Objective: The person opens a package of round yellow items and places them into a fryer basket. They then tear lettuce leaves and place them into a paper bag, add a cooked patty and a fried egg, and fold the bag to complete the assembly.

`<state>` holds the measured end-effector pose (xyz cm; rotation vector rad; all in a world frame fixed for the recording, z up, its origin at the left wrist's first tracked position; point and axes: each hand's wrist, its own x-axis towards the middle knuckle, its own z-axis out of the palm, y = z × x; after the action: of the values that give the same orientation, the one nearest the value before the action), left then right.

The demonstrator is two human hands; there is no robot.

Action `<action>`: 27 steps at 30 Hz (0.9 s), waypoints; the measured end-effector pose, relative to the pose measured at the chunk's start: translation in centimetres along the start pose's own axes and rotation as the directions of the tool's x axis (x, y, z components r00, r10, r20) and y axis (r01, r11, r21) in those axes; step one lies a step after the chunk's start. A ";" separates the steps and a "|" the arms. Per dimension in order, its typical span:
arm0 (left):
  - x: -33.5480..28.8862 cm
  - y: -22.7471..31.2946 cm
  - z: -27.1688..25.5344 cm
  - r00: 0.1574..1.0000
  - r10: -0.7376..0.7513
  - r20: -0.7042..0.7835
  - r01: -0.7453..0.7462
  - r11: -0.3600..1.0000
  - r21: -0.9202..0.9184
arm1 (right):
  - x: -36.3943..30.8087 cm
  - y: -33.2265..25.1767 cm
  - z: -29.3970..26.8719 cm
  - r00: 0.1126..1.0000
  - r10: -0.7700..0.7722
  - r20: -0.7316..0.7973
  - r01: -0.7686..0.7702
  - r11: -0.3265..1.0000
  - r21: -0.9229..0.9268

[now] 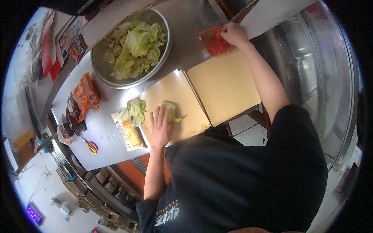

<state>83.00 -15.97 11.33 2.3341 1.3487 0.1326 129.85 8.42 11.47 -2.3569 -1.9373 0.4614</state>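
My left hand (160, 130) lies with fingers spread at the edge of a lettuce leaf (172, 108) on the left stack of tan paper sheets (176, 87). Up at the far right, my right hand (235, 35) reaches to a clear container (202, 37) of red food pieces (217, 43). Its fingers are curled at the pieces, and what they pinch is hidden. More lettuce (136, 112) sits by the left stack, against a yellow and white plastic packet (131, 134). A second tan stack (227, 81) lies alongside, below the container.
A large steel bowl (168, 42) heaped with lettuce leaves (140, 46) stands at the far left of the steel table (108, 120). Left of the packet are an orange bag (86, 97), dark plastic bags (70, 112) and scissors (92, 147). A shelf edge (116, 17) runs across the back.
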 end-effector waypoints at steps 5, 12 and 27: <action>-0.1 -0.3 0.0 0.997 0.040 -0.064 -0.045 0.997 -0.067 | -2.0 0.6 -1.6 0.995 0.031 0.090 -0.071 0.870 0.489; -1.2 -0.4 -0.2 0.956 -0.159 -0.247 0.076 0.946 -0.316 | -11.0 -6.8 -3.7 0.981 -0.046 0.189 -0.081 0.786 0.613; -3.1 -4.1 -1.0 0.905 -0.283 -0.316 0.177 0.929 -0.325 | -25.2 -21.3 14.3 0.918 -0.059 0.392 -0.223 0.740 0.635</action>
<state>77.79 -16.52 10.95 1.9460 1.6430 0.6655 101.63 -13.48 7.59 -1.9476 -1.3924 1.4579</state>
